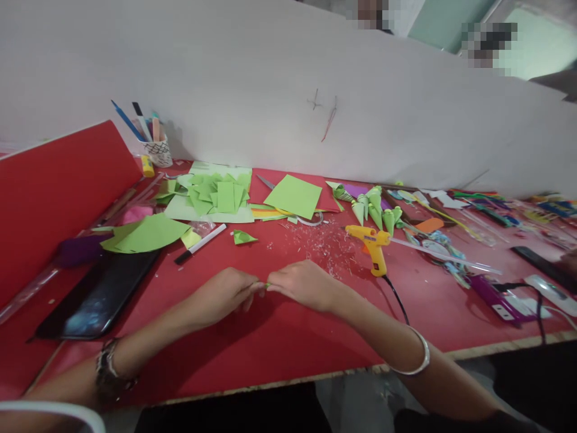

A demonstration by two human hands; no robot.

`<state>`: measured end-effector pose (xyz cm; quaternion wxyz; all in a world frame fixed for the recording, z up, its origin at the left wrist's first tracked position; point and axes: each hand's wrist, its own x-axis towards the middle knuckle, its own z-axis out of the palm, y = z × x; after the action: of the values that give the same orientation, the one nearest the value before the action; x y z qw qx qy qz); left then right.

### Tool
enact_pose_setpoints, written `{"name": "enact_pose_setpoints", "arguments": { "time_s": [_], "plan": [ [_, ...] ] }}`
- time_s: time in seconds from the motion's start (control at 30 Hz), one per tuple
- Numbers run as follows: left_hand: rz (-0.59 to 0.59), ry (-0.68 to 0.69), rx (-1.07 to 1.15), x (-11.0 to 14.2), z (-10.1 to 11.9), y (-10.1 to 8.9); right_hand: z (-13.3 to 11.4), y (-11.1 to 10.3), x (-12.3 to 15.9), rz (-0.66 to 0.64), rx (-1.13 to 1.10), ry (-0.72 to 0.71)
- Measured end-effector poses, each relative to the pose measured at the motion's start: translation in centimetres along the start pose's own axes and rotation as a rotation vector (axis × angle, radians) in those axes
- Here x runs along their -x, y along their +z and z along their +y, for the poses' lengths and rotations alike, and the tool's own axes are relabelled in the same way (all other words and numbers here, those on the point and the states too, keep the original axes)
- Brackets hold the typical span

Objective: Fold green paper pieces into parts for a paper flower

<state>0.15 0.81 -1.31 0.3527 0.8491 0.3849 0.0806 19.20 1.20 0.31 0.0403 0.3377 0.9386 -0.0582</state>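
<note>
My left hand (231,296) and my right hand (306,285) meet over the red table near its front edge, fingertips together. Both pinch a small piece of green paper (268,285), of which only a sliver shows between the fingers. Just beyond them lies a small folded green paper piece (244,237). A yellow glue gun (372,245) rests to the right of my right hand, its black cord trailing toward me. A white marker with a black cap (201,243) lies beyond my left forearm.
Green paper strips (220,193) are heaped at the back, beside a square green sheet (295,195). Rolled green paper cones (375,207) lie behind the glue gun. A phone (101,294) is at left, a pen cup (157,151) behind, a purple power strip (502,299) at right.
</note>
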Motion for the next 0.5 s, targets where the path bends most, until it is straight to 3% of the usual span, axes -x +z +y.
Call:
{"name": "enact_pose_setpoints", "arguments": {
  "time_s": [0.17,0.33,0.5],
  "plan": [
    [0.083,0.141,-0.624,-0.2,0.1,0.5,0.5,-0.1,-0.2,-0.071,-0.167,-0.005],
    [0.135,0.337,-0.777,0.0,-0.2,1.1,1.3,0.2,-0.6,-0.087,-0.463,-0.105],
    [0.179,0.409,-0.789,0.1,0.0,1.6,1.7,0.2,-0.7,-0.265,-0.737,-0.083]
  ]
}}
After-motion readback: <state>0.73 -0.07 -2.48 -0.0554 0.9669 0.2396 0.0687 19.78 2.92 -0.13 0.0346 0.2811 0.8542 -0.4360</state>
